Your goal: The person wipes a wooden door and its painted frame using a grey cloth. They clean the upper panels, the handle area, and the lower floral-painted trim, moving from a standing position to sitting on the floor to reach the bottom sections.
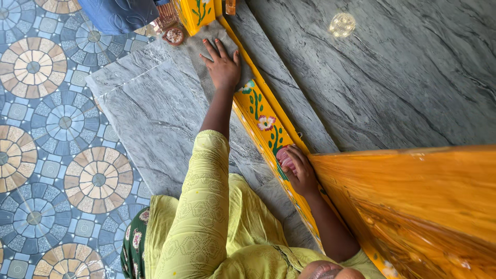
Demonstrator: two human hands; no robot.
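step: wiping, judged | left hand [223, 66] spread flat on grey cloth [206, 49], far end of yellow frame [258, 116] | right hand [298, 173] curled round frame's near edge | next stroke needs even palm pressure along frame

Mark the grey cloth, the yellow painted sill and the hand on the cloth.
grey cloth [199, 49]: head view, bare part beside the fingers.
yellow painted sill [258, 111]: head view, flower-painted face.
left hand [223, 66]: head view, back of hand.

Yellow flower-painted door sill [261, 121]
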